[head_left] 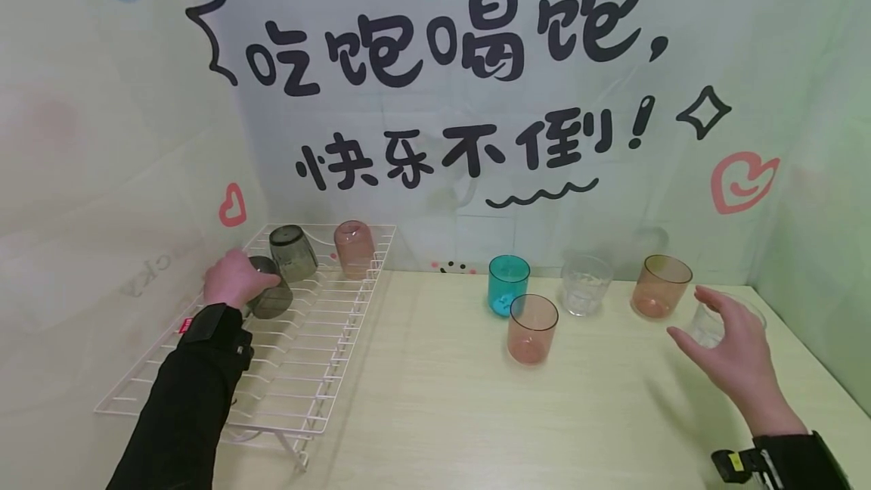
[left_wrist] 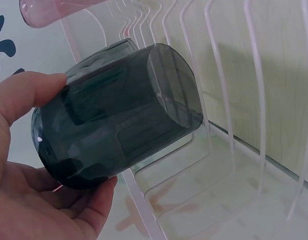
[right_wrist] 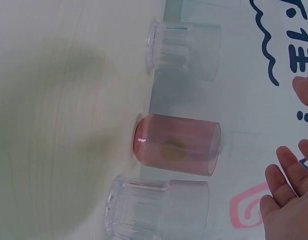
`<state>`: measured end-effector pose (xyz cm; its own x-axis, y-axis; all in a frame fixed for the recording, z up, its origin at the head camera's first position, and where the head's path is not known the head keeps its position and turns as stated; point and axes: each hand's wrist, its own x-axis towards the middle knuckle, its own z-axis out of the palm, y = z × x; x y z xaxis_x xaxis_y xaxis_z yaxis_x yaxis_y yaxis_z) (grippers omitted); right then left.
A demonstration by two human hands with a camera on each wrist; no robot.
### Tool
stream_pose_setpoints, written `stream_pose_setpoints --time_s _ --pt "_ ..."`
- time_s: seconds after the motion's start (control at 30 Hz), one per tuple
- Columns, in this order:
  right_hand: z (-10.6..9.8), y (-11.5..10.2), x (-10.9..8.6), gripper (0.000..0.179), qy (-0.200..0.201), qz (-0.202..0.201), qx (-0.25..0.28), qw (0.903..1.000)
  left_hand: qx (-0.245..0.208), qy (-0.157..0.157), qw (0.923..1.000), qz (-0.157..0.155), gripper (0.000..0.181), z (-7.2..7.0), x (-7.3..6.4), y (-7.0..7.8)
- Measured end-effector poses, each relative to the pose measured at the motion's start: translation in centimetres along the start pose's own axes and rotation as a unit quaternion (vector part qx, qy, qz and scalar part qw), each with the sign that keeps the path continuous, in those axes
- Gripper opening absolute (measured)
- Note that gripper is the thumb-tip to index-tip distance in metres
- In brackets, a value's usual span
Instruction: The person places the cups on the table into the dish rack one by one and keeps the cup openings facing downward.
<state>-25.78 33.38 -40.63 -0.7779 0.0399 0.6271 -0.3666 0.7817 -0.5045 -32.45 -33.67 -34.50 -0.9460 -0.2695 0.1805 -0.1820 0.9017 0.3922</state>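
Smoky-grey transparent tumbler point(head_left: 275, 297) is mouth-down at the white wire rack point(head_left: 299, 429), pinched near its base by our left hand point(head_left: 233, 278). Our right hand point(head_left: 742, 358) is spread, empty, beside a colourless transparent tumbler point(head_left: 708, 329). We should keep the held rim off the neighbouring grey tumbler point(head_left: 294, 254).

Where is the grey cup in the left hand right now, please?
In the head view, the grey cup is at the left, over the rack, just in front of a second grey cup, with a pink cup farther right.
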Motion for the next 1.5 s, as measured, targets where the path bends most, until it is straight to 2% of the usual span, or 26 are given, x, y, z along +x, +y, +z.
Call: stream_pose_setpoints --time_s 0.27,0.63,0.9,1.27,1.5 --pt "0.2 -0.1 0.2 0.070 -0.005 -0.007 -0.003 1.0000 0.027 0.022 0.9993 0.014 0.043 0.3 0.1 -0.1" --pt "0.4 0.0 0.7 0.067 0.000 -0.020 -0.008 0.9998 0.018 0.019 0.9995 0.018 0.042 0.4 0.1 -0.3" --pt "0.3 0.4 1.0 0.067 -0.005 -0.016 -0.020 0.9997 0.010 0.027 0.9993 0.022 0.053 0.7 0.1 -0.5" --pt "0.2 1.3 1.3 0.067 -0.013 -0.015 -0.039 0.9990 0.001 0.020 0.9997 0.016 0.062 0.7 0.0 -0.6" --pt "-0.2 1.9 1.6 0.067 -0.018 -0.017 -0.055 0.9982 0.005 0.037 0.9991 0.021 0.066 0.4 0.0 -0.6"
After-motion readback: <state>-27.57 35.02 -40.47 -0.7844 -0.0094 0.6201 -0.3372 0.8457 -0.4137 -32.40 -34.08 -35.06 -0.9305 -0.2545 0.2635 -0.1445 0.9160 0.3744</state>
